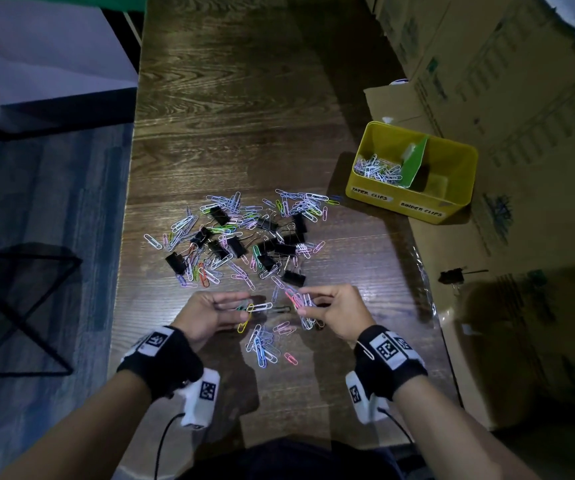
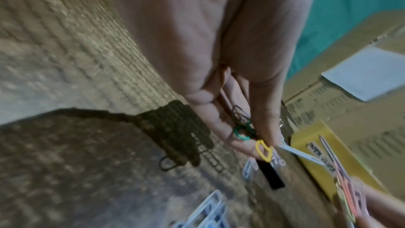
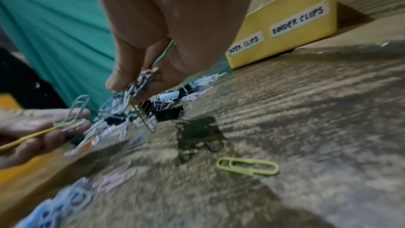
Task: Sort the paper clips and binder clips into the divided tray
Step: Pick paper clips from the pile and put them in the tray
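Head view: paper clips (image 1: 241, 233) and black binder clips (image 1: 236, 245) are lying mixed on the bench (image 1: 244, 116). Left hand (image 1: 210, 311) is pinching a few paper clips; right hand (image 1: 334, 313) is pinching a bunch. Yellow tray (image 1: 414, 202) is sitting far right, paper clips in its left half.

Left wrist: fingers (image 2: 265, 124) are gripping green and yellow clips.

Right wrist: fingers (image 3: 122, 68) are clamping a tangled bunch; a yellow clip (image 3: 247, 165) is lying apart on the bench.
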The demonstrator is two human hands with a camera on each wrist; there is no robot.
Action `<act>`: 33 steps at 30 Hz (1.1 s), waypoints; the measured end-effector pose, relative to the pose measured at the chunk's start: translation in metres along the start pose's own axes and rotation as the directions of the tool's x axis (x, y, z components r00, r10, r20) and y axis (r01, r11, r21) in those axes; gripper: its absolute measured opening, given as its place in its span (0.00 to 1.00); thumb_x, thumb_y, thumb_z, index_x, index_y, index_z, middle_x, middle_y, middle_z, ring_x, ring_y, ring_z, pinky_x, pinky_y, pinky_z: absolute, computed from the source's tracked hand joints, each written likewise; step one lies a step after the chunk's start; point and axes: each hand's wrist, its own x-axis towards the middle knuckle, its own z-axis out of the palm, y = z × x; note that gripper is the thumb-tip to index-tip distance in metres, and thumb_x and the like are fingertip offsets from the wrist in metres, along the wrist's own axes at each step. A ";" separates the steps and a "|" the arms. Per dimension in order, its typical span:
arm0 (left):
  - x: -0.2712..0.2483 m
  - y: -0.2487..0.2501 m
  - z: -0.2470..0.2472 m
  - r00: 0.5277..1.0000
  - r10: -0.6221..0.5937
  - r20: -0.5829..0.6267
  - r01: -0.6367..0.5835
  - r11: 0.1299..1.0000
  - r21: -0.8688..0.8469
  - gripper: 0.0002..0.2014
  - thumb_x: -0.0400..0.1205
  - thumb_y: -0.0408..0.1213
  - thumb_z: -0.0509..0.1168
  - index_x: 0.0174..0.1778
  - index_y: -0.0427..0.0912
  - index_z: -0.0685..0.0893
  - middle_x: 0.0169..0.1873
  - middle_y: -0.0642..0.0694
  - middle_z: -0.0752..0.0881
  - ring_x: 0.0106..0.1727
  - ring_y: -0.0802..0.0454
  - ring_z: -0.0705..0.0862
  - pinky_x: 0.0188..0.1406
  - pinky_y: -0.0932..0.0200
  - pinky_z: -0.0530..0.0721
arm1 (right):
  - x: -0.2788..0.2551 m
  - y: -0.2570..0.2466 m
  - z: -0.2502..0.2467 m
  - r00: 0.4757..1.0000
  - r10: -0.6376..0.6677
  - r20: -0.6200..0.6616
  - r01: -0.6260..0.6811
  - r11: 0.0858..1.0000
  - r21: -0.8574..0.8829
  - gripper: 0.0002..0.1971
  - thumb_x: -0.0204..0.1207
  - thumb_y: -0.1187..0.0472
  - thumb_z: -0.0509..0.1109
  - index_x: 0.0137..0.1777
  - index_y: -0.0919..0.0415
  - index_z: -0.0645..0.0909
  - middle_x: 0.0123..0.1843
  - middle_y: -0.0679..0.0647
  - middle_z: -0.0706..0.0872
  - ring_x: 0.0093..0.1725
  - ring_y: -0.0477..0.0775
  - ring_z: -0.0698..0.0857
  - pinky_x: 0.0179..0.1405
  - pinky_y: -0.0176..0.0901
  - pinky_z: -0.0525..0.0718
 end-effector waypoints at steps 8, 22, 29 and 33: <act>0.011 0.084 0.049 0.984 0.029 0.175 -0.018 0.998 -0.062 0.21 0.64 0.18 0.69 0.49 0.41 0.87 0.44 0.46 0.91 0.38 0.55 0.89 0.31 0.64 0.87 | -0.012 -0.024 -0.046 0.985 -0.066 -0.159 0.109 0.953 0.282 0.18 0.58 0.68 0.83 0.45 0.47 0.90 0.44 0.51 0.91 0.43 0.43 0.84 0.46 0.34 0.84; 0.140 0.217 0.222 0.965 0.238 0.109 -0.253 0.954 0.162 0.17 0.70 0.18 0.70 0.53 0.36 0.84 0.45 0.35 0.87 0.41 0.46 0.85 0.45 0.52 0.86 | 0.001 -0.090 -0.153 0.898 -0.180 -0.400 0.355 0.835 0.420 0.18 0.61 0.78 0.77 0.49 0.59 0.87 0.38 0.46 0.92 0.38 0.42 0.86 0.46 0.35 0.87; 0.179 0.203 0.247 0.918 0.324 0.229 -0.357 0.421 0.834 0.20 0.73 0.33 0.70 0.60 0.53 0.84 0.57 0.47 0.87 0.56 0.50 0.85 0.56 0.62 0.81 | 0.052 -0.113 -0.190 0.902 -0.098 -0.421 0.303 0.839 0.452 0.21 0.68 0.78 0.74 0.61 0.70 0.81 0.43 0.51 0.89 0.38 0.42 0.86 0.42 0.33 0.87; 0.165 0.195 0.242 0.867 0.429 0.255 -0.419 0.351 0.837 0.18 0.78 0.27 0.60 0.55 0.50 0.87 0.55 0.46 0.88 0.58 0.48 0.84 0.60 0.63 0.77 | 0.095 -0.126 -0.206 0.906 -0.032 -0.423 0.211 0.898 0.385 0.21 0.69 0.75 0.74 0.63 0.69 0.80 0.45 0.54 0.86 0.41 0.48 0.84 0.38 0.31 0.83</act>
